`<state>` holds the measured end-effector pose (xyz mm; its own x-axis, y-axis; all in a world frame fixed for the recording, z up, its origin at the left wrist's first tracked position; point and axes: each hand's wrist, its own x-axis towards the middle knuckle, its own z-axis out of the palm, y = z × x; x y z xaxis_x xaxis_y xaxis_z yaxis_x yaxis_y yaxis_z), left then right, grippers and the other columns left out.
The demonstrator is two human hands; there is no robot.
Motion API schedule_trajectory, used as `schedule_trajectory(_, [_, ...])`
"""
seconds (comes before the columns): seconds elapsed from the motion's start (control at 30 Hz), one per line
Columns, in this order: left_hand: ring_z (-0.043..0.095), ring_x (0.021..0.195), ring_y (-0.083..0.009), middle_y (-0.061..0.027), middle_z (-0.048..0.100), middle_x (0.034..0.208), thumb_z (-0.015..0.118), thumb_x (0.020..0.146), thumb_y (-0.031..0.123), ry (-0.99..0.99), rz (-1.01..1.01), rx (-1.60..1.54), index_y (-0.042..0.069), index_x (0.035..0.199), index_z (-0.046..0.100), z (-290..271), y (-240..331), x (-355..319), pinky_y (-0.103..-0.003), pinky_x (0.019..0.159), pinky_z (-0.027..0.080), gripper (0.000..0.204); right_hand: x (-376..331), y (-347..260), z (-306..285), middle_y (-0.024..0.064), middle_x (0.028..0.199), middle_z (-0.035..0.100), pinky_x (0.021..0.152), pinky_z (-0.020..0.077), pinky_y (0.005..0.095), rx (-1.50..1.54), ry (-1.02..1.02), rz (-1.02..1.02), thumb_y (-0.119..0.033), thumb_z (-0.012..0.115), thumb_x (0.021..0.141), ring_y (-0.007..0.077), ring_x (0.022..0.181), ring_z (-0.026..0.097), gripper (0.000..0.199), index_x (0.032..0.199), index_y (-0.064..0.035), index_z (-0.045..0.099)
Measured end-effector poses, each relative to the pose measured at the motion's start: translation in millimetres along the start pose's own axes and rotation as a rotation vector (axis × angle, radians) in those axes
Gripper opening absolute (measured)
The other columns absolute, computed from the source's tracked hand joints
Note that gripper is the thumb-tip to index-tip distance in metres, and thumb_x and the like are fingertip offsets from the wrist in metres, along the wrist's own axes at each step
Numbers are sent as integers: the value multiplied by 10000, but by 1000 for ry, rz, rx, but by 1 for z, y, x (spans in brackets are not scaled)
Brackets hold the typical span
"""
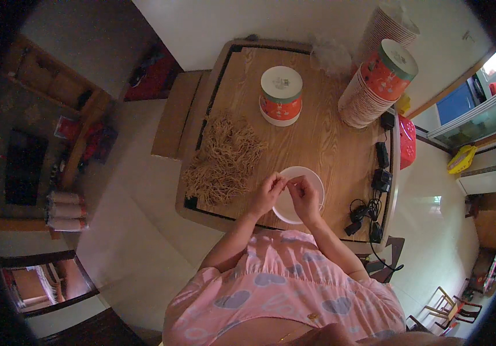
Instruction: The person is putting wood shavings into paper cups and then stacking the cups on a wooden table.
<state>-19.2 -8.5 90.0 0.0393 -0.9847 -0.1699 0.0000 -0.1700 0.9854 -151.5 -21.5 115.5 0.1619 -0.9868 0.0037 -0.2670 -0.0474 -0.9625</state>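
Note:
Both hands meet over a white round paper tub (pixel 286 211) standing mouth up at the table's near edge. The fingertips of my left hand (pixel 267 195) are pinched together and almost touch those of my right hand (pixel 305 199), also pinched. What lies between the fingers is too small to make out. A thin tan strand appears to hang at the tub's right rim. Left of my hands lies a loose heap of tan twisted cords (pixel 226 158). Beyond them, an orange and green paper tub (pixel 281 98) stands upside down.
A tall stack of paper tubs (pixel 369 95) rises at the far right of the wooden table (pixel 317 138), by a crumpled clear plastic bag (pixel 330 56). Black adapters and cables (pixel 377 196) run along the right edge. A cardboard box (pixel 180 112) adjoins the left side.

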Motion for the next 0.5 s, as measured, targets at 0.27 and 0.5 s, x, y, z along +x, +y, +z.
schedule_trajectory(0.27, [479,639,-50,18,540,691,545,827,151,-38,-62,-99,39,809,544,-6,-3,2,-194,577,395,114,0,21,3,24,692,511,522,374,201,139,-43,28,-59,546,797,56,598,434,44,813,-25,524])
schedule_trajectory(0.5, [546,678,-82,-32,592,727,565,784,60,18,9,-27,11,791,567,-8,-16,4,-222,610,439,50,1,23,8,-54,627,449,479,288,174,248,-31,49,-81,560,795,18,548,349,69,778,-24,526])
